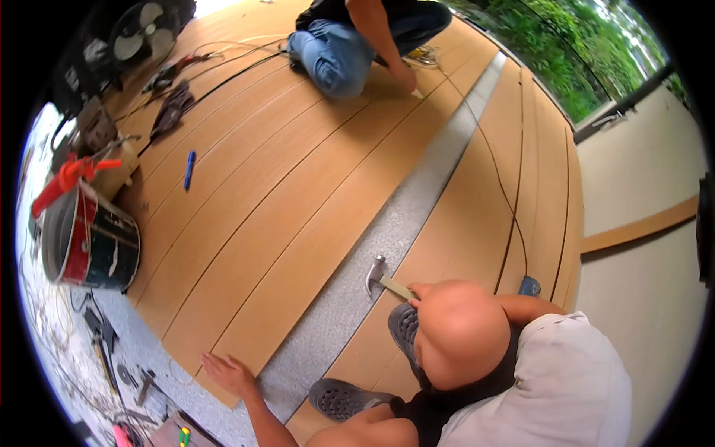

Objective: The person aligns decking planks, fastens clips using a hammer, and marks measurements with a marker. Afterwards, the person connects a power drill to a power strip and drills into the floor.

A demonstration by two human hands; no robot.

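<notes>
My left hand (227, 374) rests with fingers stretched out on the near end of a tan floor plank (313, 279), close to its edge. Beside that plank runs a bare strip of grey speckled subfloor (387, 229). My right hand (418, 292), partly hidden by my bent knee, is closed around the pale handle of a claw hammer (393, 286). The metal head lies over the grey strip; whether it touches the surface I cannot tell. My feet, in dark perforated clogs (339, 398), are on the planks right of the strip.
A co-worker (342, 56) kneels at the far end, one hand low to the planks. At left stand a paint-stained bucket (104, 242) with a red caulking gun (67, 182) and a fan (141, 37). A blue marker (190, 170) lies on planks. A cord (497, 167) crosses the right side.
</notes>
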